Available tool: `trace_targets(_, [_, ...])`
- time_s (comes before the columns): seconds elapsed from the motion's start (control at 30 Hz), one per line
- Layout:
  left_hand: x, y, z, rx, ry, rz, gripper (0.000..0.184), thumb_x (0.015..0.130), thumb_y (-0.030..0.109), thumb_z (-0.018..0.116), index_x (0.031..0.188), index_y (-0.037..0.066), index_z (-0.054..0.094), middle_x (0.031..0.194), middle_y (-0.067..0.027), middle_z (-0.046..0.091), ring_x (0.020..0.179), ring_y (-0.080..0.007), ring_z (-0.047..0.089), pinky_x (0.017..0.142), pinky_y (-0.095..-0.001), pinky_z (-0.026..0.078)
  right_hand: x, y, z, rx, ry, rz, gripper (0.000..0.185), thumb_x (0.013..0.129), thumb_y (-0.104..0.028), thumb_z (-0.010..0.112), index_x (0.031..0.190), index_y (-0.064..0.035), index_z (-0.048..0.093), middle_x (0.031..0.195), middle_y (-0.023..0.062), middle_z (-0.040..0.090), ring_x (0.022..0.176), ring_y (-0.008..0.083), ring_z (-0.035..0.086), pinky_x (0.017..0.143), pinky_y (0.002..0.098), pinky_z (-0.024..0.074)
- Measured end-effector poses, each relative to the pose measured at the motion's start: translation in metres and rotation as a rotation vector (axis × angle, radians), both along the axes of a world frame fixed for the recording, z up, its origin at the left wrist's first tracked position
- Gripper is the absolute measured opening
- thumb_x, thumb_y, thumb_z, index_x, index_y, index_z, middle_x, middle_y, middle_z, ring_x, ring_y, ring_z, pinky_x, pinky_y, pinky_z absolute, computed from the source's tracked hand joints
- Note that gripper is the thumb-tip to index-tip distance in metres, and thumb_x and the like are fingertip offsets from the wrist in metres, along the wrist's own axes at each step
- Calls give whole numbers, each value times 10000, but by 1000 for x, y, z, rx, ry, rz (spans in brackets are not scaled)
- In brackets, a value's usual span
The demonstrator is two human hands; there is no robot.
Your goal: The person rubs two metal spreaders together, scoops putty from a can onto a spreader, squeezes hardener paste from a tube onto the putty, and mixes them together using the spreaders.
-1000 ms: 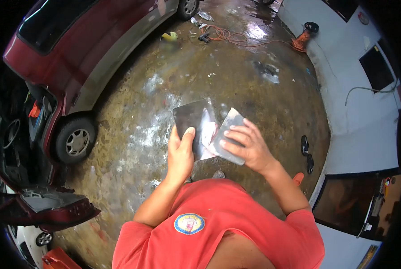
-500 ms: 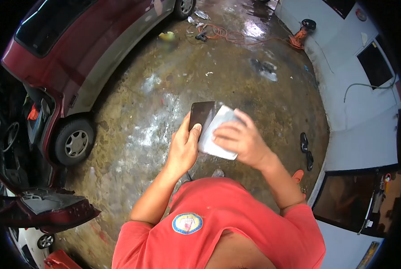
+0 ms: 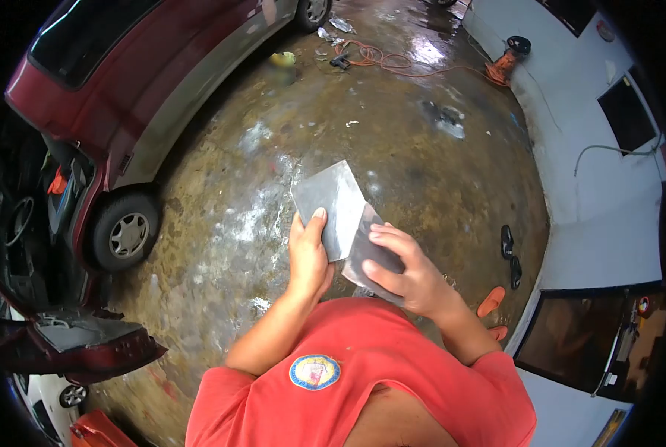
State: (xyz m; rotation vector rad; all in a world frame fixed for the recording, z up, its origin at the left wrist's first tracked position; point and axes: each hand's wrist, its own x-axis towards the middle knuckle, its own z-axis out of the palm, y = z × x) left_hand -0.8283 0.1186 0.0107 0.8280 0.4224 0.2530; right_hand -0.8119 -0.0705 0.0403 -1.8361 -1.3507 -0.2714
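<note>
My left hand (image 3: 310,253) grips a thin, flat light-grey rectangular plate (image 3: 327,195), thumb lying on its upper face and the fingers beneath it. One half of the plate is shinier than the other. Closed on a darker grey flat plate (image 3: 363,249) with a pale smeared edge is my right hand (image 3: 407,272), its fingers spread over the top. The two plates meet or overlap at the right edge of the light one, in front of my red shirt. What they are made of, I cannot make out.
A dark red van (image 3: 161,74) with an open door stands at the left. Several sandals lie by the wall, including an orange sandal (image 3: 491,302). An orange hose (image 3: 392,61) trails across the wet floor (image 3: 221,171) to an orange machine (image 3: 506,65).
A dark face showed in my left hand and a whitish one in my right; now the light face is at left, the dark at right. My right hand has moved lower.
</note>
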Motion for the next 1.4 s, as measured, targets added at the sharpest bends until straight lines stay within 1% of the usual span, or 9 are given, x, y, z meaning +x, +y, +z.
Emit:
trace_targets(0.17, [-10, 0, -10, -141, 55, -69, 349, 973, 141, 553, 1276, -15, 483, 1137, -123, 620, 1023, -200, 629, 897, -348, 521, 36, -17, -71, -175, 178, -238, 674, 727, 85, 637, 1341, -189, 593, 1341, 153, 507, 1287, 353, 490, 1083, 479, 404])
trace_targets(0.2, [-12, 0, -9, -138, 82, -76, 356, 972, 139, 551, 1282, -21, 479, 1140, -125, 621, 1022, -198, 629, 898, -345, 520, 43, -30, -69, -390, 61, -328, 636, 723, 84, 613, 1306, -169, 620, 1318, 126, 539, 1276, 319, 501, 1076, 462, 411])
trace_targets(0.37, [-12, 8, -2, 249, -64, -77, 361, 972, 122, 536, 1293, -36, 489, 1155, -123, 628, 1025, -182, 620, 916, -312, 497, 29, -24, -15, -249, -310, -290, 477, 792, -47, 617, 1226, -235, 676, 1259, 52, 583, 1223, 276, 540, 1112, 499, 365])
trace_targets(0.87, [-3, 16, 20, 746, -80, -379, 373, 1010, 153, 515, 1335, -30, 527, 1164, -88, 652, 1041, -125, 577, 932, -279, 459, 62, -5, 13, -320, -316, -267, 262, 805, -146, 608, 1041, -185, 713, 1126, -16, 658, 1134, 192, 585, 1119, 553, 322])
trace_targets(0.97, [7, 19, 7, 761, -98, -236, 362, 1012, 146, 513, 1331, -23, 535, 1134, -84, 666, 1014, -130, 585, 909, -278, 466, 48, 8, -6, -295, -275, -159, 265, 817, -131, 584, 1049, -161, 706, 1130, -7, 664, 1137, 194, 599, 1110, 528, 331])
trace_targets(1.07, [10, 26, 7, 1005, -39, -202, 428, 1014, 128, 483, 1405, -44, 459, 1146, -244, 681, 1078, -239, 671, 911, -343, 499, 28, 17, -19, -263, -192, -112, 274, 813, -138, 588, 1062, -161, 700, 1132, 2, 664, 1129, 193, 605, 1099, 519, 341])
trace_targets(1.17, [16, 29, 6, 1035, -16, -92, 423, 1025, 154, 499, 1395, -48, 459, 1021, -254, 690, 921, -265, 704, 799, -362, 521, 16, 21, -29, -292, -155, -67, 288, 814, -140, 589, 1081, -158, 692, 1131, 6, 662, 1130, 192, 606, 1088, 521, 347])
trace_targets(1.27, [20, 37, 10, 1002, -46, 48, 405, 1034, 184, 506, 1354, -63, 474, 871, -236, 673, 744, -246, 677, 696, -368, 515, 17, 19, -39, -297, -48, -67, 340, 811, -113, 606, 1139, -168, 678, 1188, 39, 627, 1172, 253, 583, 1090, 543, 363])
trace_targets(1.4, [30, 57, -6, 746, -148, 18, 313, 1033, 176, 496, 1263, -34, 529, 1043, -129, 671, 917, -163, 613, 832, -305, 480, 13, 28, -16, -18, 15, -123, 466, 813, -71, 682, 1260, -187, 630, 1322, 147, 517, 1260, 370, 515, 1094, 549, 388])
